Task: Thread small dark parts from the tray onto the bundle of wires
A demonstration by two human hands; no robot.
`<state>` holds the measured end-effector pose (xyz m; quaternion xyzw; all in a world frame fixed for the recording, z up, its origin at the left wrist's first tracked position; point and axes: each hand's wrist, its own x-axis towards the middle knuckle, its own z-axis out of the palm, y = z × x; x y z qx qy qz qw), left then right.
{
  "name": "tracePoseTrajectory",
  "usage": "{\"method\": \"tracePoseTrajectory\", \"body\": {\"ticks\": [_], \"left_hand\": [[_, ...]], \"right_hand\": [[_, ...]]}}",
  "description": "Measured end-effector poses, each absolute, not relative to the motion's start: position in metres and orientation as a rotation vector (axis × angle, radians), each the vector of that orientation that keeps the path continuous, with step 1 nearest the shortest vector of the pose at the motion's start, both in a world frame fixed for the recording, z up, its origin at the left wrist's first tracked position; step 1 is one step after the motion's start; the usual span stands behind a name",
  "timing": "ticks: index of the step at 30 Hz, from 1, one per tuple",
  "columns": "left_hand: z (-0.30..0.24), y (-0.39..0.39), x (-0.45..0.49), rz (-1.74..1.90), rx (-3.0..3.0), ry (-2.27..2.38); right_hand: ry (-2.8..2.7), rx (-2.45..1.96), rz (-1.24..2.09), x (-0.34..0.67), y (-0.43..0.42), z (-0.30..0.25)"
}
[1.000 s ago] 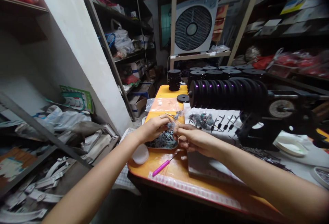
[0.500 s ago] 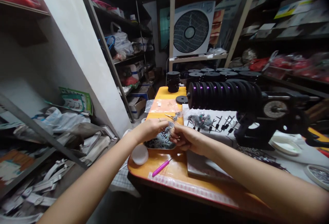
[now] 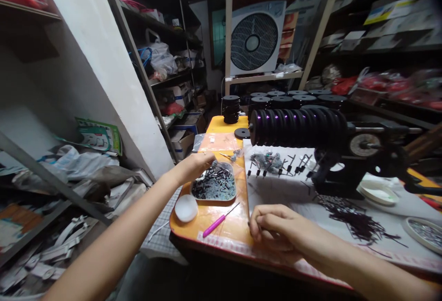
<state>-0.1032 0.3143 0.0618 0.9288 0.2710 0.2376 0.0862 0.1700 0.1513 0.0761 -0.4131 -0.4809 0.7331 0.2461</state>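
Orange tabletop (image 3: 221,216): my left hand (image 3: 193,165), grip pinched, picks at the dish of small parts (image 3: 214,188) at 11 o'clock; my right hand (image 3: 276,229) is curled closed, contents hidden. Next, I judge, a clean single-part pick.

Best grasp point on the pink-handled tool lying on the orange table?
Pinch the pink-handled tool at mid-handle, from above. It lies flat and diagonal; the pink section is the thickest part, and the thin metal tip points up toward the dish of small parts. The right hand looks nearest.
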Motion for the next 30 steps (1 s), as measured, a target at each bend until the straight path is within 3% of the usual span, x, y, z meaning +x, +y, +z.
{"method": "tracePoseTrajectory", "body": {"ticks": [6, 17, 23, 30], "left_hand": [[0.059, 0.31, -0.087, 0.696, 2.55, 0.781], [0.083, 0.217, -0.049, 1.322, 1.442, 0.926], [0.073, 0.157, -0.011, 1.324, 1.03, 0.855], [0.053, 0.109, 0.021, 1.348, 0.719, 0.738]], "right_hand": [[-1.553, -1.256, 1.743, 0.185, 0.144, 0.083], [-1.69, -1.167, 1.413, 0.188, 0.137, 0.083], [-1.54, -1.138, 1.505, 0.187, 0.121, 0.076], [-1.457, -1.141, 1.151, 0.198, 0.096, 0.062]]}}
